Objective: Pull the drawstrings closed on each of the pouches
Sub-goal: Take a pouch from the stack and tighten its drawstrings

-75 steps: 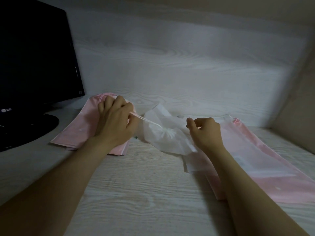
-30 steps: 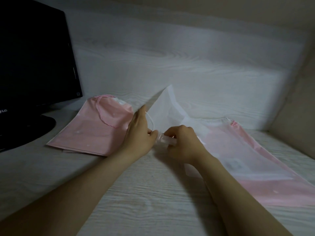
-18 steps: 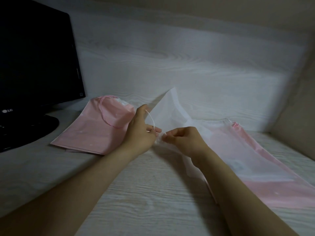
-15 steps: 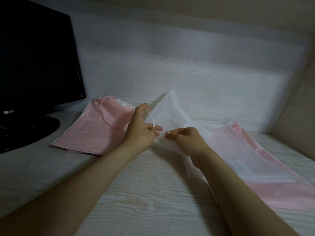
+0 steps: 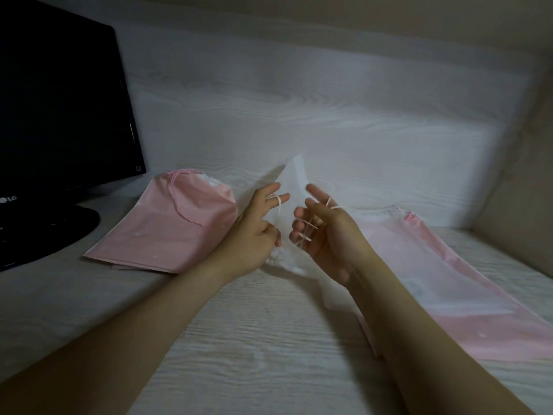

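left hand (image 5: 254,232) hooks cord (image 5: 279,205), grip unclear | right hand (image 5: 327,235) spread | white pouch (image 5: 294,175) half-hidden

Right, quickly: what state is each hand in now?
Left hand: drawstring looped over one straight finger; whether anything is pinched cannot be told.
Right hand: open, drawstring strung across its spread fingers.
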`<action>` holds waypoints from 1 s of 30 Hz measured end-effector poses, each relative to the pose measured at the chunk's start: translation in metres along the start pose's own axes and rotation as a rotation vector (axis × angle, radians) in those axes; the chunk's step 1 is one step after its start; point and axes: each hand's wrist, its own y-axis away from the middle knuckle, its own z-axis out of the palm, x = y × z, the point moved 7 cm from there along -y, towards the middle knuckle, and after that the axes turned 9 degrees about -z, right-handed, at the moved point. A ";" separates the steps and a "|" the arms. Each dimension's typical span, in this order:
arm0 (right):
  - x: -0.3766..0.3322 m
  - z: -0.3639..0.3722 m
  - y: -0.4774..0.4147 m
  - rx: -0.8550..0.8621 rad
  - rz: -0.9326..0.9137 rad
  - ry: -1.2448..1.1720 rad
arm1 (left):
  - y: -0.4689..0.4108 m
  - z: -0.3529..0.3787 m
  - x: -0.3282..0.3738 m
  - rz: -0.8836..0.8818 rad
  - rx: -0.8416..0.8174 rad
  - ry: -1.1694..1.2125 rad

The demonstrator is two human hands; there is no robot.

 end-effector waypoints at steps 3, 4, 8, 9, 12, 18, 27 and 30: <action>0.004 -0.002 0.003 0.000 -0.019 0.318 | 0.003 0.004 0.005 0.001 -0.044 -0.016; 0.003 -0.002 0.004 0.003 -0.035 0.414 | 0.004 0.004 0.008 0.010 -0.053 -0.027; 0.004 0.001 0.006 -0.022 -0.049 0.544 | 0.009 0.008 0.020 0.050 -0.081 -0.120; 0.005 0.002 0.006 -0.020 -0.050 0.540 | 0.010 0.009 0.021 0.047 -0.084 -0.133; 0.000 0.000 0.005 0.038 -0.050 0.427 | 0.009 0.006 0.015 0.009 -0.055 -0.129; -0.019 -0.024 -0.004 0.280 -0.131 0.152 | 0.008 -0.001 0.004 -0.069 -0.006 -0.108; -0.020 -0.048 0.009 0.387 0.064 0.828 | 0.001 -0.008 -0.004 -0.187 0.059 -0.251; -0.030 -0.056 0.006 0.468 -0.032 1.146 | 0.002 -0.010 -0.005 -0.255 0.035 -0.151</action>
